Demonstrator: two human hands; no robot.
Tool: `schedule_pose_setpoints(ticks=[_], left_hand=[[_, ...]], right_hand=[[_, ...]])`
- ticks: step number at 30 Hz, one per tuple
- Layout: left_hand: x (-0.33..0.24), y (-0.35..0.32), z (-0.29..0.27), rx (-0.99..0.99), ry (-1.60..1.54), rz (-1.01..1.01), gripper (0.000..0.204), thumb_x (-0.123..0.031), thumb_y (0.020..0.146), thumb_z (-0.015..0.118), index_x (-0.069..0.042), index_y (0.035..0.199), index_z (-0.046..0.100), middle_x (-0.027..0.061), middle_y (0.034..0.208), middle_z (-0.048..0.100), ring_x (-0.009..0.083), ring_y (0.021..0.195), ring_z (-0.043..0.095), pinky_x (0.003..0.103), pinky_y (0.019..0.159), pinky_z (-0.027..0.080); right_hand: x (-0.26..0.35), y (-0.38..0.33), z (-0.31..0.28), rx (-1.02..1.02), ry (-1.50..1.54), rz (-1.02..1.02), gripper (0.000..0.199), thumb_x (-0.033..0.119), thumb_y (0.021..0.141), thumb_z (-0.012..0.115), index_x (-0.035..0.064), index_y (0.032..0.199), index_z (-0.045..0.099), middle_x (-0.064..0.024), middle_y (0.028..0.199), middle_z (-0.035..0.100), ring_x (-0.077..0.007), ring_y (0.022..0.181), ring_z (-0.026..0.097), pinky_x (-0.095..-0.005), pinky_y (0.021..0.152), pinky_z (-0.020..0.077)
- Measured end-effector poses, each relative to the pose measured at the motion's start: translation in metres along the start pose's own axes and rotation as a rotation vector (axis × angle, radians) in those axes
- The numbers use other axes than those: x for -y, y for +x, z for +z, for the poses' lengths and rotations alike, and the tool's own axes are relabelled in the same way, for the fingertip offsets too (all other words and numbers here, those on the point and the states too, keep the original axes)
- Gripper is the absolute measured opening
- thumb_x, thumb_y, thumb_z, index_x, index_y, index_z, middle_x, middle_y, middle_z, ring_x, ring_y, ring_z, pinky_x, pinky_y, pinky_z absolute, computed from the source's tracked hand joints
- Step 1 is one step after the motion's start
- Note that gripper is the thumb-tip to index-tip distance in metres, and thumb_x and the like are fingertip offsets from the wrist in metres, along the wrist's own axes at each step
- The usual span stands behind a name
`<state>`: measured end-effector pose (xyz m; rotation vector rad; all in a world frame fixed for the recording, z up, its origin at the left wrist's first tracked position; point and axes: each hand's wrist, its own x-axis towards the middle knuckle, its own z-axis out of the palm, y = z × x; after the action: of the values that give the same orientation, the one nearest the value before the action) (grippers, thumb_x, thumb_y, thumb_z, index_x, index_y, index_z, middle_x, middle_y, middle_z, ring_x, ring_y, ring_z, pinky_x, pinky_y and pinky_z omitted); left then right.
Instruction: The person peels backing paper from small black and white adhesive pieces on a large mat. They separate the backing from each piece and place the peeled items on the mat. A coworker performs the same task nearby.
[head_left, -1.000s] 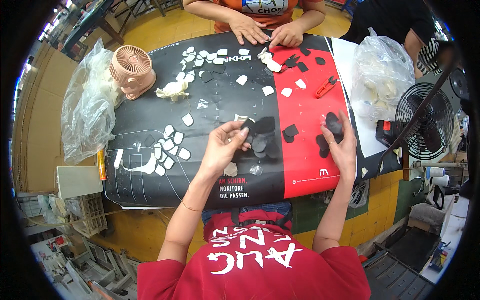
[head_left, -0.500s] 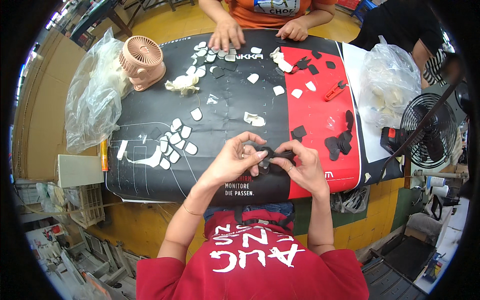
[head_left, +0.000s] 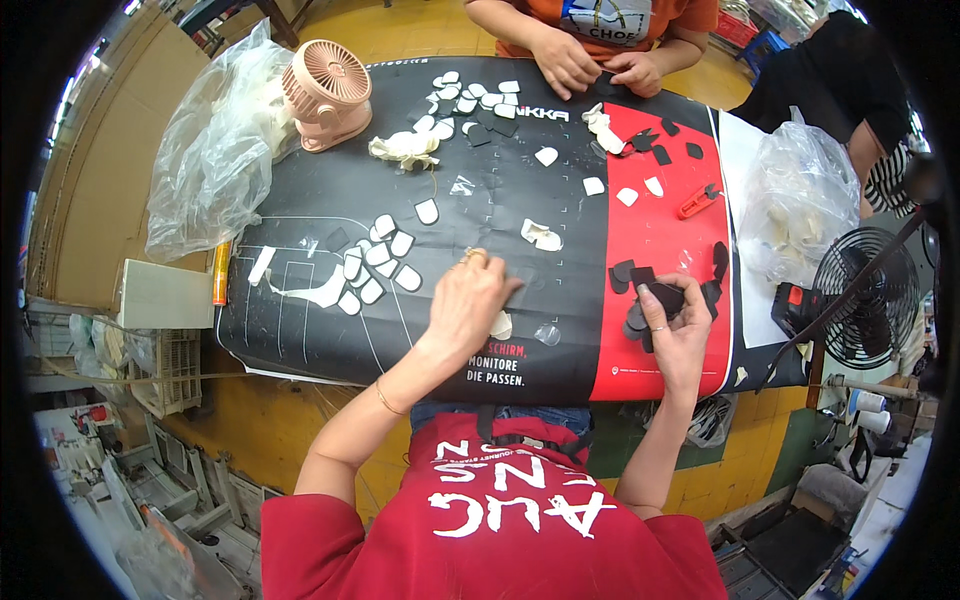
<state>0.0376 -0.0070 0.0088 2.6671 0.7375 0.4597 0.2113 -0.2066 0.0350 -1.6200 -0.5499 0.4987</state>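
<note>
My left hand (head_left: 468, 305) is low over the black part of the mat, its fingers curled down. Its fingertips are hidden, so whatever they hold cannot be made out. A cream-white scrap (head_left: 502, 325) pokes out beside it, and a small clear round film (head_left: 547, 336) lies to its right. Over the red part, my right hand (head_left: 683, 330) is closed on black rounded pads (head_left: 662, 298), thumb on top. More dark pads (head_left: 622, 276) lie right around it. White rounded pads with dark edges (head_left: 378, 258) form a loose cluster left of my left hand.
Across the table a co-worker's hands (head_left: 600, 68) are close together. A pink fan (head_left: 328, 95) and a plastic bag (head_left: 215, 150) stand at the left. Red-handled snippers (head_left: 698, 202), a second bag (head_left: 800, 185) and a black fan (head_left: 865, 290) are at the right.
My hands have parted from the dark piece they held together. The right moved right to the dark pads; the left sank to the mat. The co-worker's hand left the white pads.
</note>
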Motion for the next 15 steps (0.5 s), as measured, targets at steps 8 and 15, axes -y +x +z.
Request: schedule_pose_setpoints(ticks=[8, 15], left_hand=[[-0.032, 0.009, -0.019, 0.055, -0.763, -0.094, 0.023, -0.019, 0.091, 0.075, -0.001, 0.104, 0.073, 0.0065, 0.077, 0.058, 0.0134, 0.059, 0.053, 0.030, 0.056, 0.045], [-0.042, 0.015, -0.006, 0.357, -1.204, -0.299, 0.025, -0.023, 0.096, 0.071, 0.003, 0.093, 0.070, -0.0019, 0.067, 0.061, 0.0020, 0.059, 0.051, 0.023, 0.052, 0.040]], right_hand=[[0.005, -0.011, 0.023, 0.233, 0.115, 0.074, 0.031, 0.011, 0.094, 0.073, 0.0010, 0.118, 0.057, -0.0012, 0.098, 0.062, -0.0063, 0.089, 0.059, -0.0225, 0.075, 0.0490], [0.001, -0.018, 0.032, 0.222, 0.006, -0.045, 0.024, 0.012, 0.090, 0.077, -0.0010, 0.103, 0.063, -0.0057, 0.087, 0.069, -0.0102, 0.082, 0.066, -0.0258, 0.070, 0.0525]])
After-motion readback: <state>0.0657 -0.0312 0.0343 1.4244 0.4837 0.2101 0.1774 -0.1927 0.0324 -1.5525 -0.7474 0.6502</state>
